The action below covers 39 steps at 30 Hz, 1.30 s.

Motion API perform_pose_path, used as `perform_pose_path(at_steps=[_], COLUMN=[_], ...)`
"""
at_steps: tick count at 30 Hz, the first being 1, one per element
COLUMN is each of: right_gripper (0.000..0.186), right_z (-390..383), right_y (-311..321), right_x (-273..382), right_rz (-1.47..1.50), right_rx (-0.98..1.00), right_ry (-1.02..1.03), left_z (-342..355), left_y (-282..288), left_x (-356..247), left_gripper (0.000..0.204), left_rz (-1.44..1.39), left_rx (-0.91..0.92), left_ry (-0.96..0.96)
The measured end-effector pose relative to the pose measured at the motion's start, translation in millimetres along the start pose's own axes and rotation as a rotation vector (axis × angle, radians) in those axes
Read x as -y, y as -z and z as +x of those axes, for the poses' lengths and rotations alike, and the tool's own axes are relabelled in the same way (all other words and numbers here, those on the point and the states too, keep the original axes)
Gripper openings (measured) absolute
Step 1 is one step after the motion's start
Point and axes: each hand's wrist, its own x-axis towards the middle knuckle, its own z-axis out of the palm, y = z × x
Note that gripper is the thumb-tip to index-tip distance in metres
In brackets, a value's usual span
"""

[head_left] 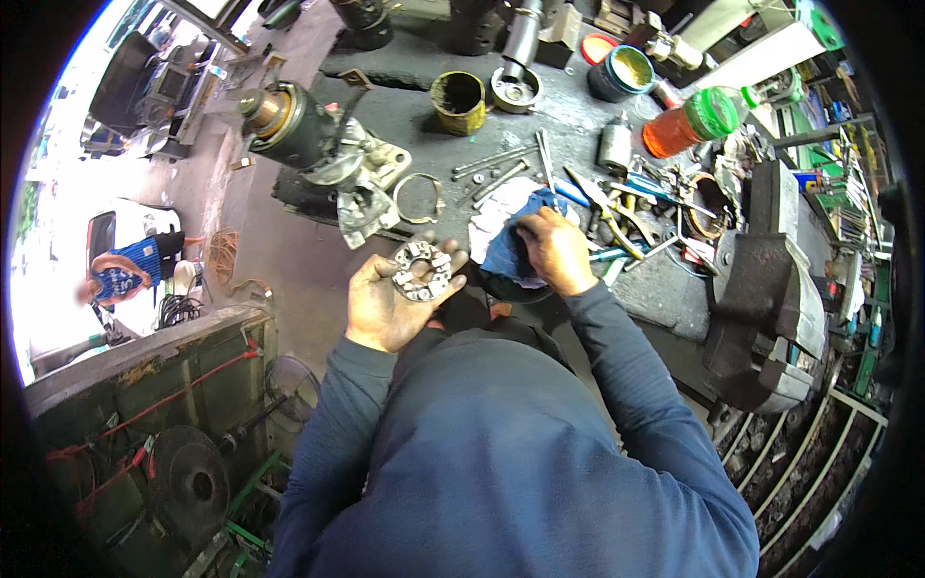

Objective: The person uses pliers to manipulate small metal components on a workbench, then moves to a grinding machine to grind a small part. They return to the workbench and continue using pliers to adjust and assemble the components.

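On the fingers of my left hand (379,308) rests a round metal brush holder plate (412,288), its open centre and small blocks facing up. The thumb and fingertips curl about its edge. My right hand (564,252) is closed on a blue cloth (503,254) at the near edge of the workbench. Part of that cloth lies over a white rag (489,206). A thin metal ring (419,198) lies beyond my left hand. Left of it is a partly dismantled starter motor (306,135) with its cast housing. Pliers (605,207) lie just past my right hand.
Long bolts (496,164), a yellow can (459,118) and a blue tub (617,77) stand or lie farther back on the bench. At right are an orange-liquid bottle (672,132) and a large vise (769,323). A person in blue (125,273) is far left.
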Motion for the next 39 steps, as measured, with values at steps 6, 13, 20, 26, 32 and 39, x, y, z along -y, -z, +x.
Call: perform_pose_path(at_steps=[6, 13, 20, 26, 32, 39], right_gripper=[0.017, 0.036, 0.034, 0.015, 0.02, 0.024], right_z=[-12.5, -4.2, 12.3, 7.3, 0.3, -6.0], right_y=[24.9, 7.3, 3.6, 63.3, 47.2, 52.0], right_x=[2.9, 17.9, 15.8, 108.8, 141.6, 150.4], right_rz=[-0.046, -0.141, -0.142, 0.666, 0.722, 0.747], right_rx=[0.034, 0.012, -0.085, 0.145, 0.228, 0.285], right_ry=[-0.118, -0.214, -0.246, -0.394, -0.145, -0.18], left_z=[-6.9, -5.2, -9.2, -29.7, -32.0, -37.2], left_y=[15.8, 18.2, 16.7, 7.3, 4.3, 3.4], left_x=[-5.2, 3.0, -1.4, -7.4, -6.8, -11.3], left_gripper=[0.068, 0.051, 0.047, 0.058, 0.05, 0.055], left_rz=[-0.011, 0.021, 0.033, 0.054, -0.049, -0.061], left_rx=[0.09, 0.05, 0.197, 0.156, 0.186, 0.198], left_ry=[0.015, -0.078, -0.132, -0.218, -0.203, -0.221])
